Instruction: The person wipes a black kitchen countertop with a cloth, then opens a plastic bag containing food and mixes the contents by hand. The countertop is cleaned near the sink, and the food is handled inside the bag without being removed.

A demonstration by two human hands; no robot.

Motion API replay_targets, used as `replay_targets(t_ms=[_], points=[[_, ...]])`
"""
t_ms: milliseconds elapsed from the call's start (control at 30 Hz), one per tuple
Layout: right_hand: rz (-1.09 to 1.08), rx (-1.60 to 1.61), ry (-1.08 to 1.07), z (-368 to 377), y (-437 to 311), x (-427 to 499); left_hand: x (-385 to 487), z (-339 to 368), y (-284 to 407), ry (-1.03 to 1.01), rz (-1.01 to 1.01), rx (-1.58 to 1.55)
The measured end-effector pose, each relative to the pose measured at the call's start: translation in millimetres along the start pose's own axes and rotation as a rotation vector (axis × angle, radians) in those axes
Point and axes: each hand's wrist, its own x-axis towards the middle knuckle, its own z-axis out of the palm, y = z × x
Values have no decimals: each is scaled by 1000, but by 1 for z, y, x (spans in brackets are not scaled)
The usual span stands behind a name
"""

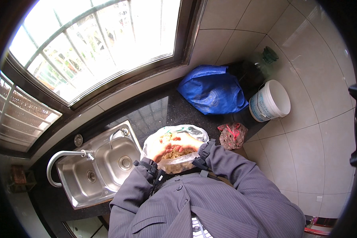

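An open clear plastic bag (175,167) rests on the black counter, full of tan, shredded-looking pieces (177,154) that could be dried food. Over its mouth, my left hand (158,149) and my right hand (186,141) come together, their fingers bent and fingertips meeting. Pale yellowish bits show just beyond the fingertips. Whether a piece is pinched between them is too small and bright to tell. The bag's rim stands up around both hands, and its far side bears some green print.
Left of the bag is a steel double sink (108,160) with a curved faucet (52,169). A blue bag (212,90), a white bucket (266,102), a red-tied bag of dark contents (232,136) and a green-topped glass jar (257,67) stand to the right. A barred window (107,44) lies behind.
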Motion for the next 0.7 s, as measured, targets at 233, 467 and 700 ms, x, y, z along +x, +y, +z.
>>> replay_targets(t_ms=[233, 467, 700], points=[[62, -106, -151, -10, -10, -5, -6, 1, 9, -92, -93, 128], [97, -35, -197, -15, -19, -11, -14, 0, 28, -163, -247, 193], [127, 20, -184, -10, -16, -9, 2, -6, 12, -261, -124, 236]])
